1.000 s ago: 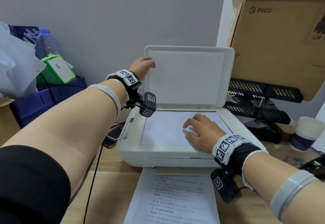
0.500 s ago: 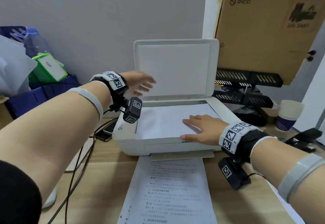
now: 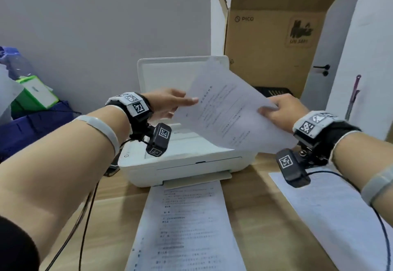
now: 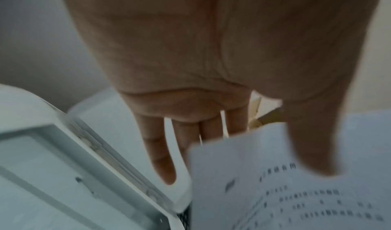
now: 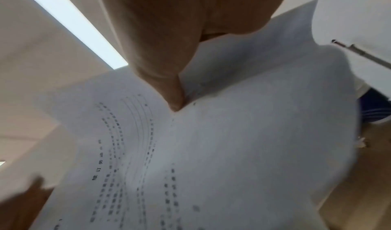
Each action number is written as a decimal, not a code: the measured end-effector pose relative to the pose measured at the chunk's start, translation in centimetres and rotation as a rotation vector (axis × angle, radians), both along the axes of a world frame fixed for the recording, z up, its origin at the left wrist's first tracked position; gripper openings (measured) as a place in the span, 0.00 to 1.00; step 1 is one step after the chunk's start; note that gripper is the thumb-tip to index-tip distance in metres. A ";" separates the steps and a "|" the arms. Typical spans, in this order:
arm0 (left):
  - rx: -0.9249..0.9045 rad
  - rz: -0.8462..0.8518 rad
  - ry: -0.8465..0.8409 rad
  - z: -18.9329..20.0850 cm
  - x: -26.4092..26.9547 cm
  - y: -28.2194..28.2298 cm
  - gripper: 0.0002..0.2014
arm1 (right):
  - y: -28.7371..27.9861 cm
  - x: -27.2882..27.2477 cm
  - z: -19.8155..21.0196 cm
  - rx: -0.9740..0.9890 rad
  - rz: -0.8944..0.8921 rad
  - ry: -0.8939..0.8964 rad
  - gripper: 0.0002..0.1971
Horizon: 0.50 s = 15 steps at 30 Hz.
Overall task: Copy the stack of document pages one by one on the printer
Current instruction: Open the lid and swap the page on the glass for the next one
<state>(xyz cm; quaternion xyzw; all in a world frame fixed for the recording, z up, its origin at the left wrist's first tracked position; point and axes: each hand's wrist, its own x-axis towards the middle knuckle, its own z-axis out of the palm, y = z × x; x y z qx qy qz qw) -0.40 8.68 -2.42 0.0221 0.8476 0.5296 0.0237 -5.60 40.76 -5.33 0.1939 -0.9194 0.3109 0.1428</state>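
A wooden desk [image 3: 265, 217] is set against a grey wall. Nearest, a printed copy [image 3: 185, 226] is seen lying on the desk below the output slot, and a second sheet [image 3: 331, 217] lies at the right. Beyond them stands the white printer [image 3: 187, 164], its scanner lid [image 3: 161, 72] raised upright. Above the glass a document page [image 3: 229, 117] is held tilted (text side up): its right edge is pinched by the right hand [image 3: 280, 111], its left corner touched by the outstretched left hand [image 3: 168, 104], whose fingers are straight. Behind stands a cardboard box [image 3: 276, 36].
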 end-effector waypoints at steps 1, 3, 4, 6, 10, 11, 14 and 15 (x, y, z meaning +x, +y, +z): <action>-0.025 0.023 0.057 -0.1 -0.5 1.4 0.19 | 1.5 0.2 0.4 -0.004 -0.029 -0.015 0.18; -0.028 0.048 0.115 -0.5 -1.9 4.2 0.12 | 4.6 0.8 0.6 0.033 -0.085 -0.036 0.15; -0.017 0.040 0.121 -0.8 -2.5 6.0 0.12 | 6.2 1.2 0.4 0.060 -0.111 -0.047 0.10; -0.020 0.024 0.127 -1.4 -3.6 9.7 0.12 | 9.9 1.5 -0.6 0.151 -0.186 -0.101 0.07; -0.150 -0.057 0.080 -3.9 -5.0 17.5 0.08 | 17.6 1.8 -4.8 0.456 -0.415 -0.269 0.07; -0.201 -0.090 0.058 -4.9 -5.2 19.3 0.10 | 19.1 2.0 -6.0 0.525 -0.456 -0.330 0.09; -0.353 -0.131 0.065 -8.4 -5.9 24.4 0.17 | 22.2 3.6 -8.9 0.648 -0.525 -0.536 0.07; -0.364 -0.134 0.071 -9.4 -6.0 25.8 0.18 | 23.0 3.9 -9.9 0.638 -0.544 -0.575 0.09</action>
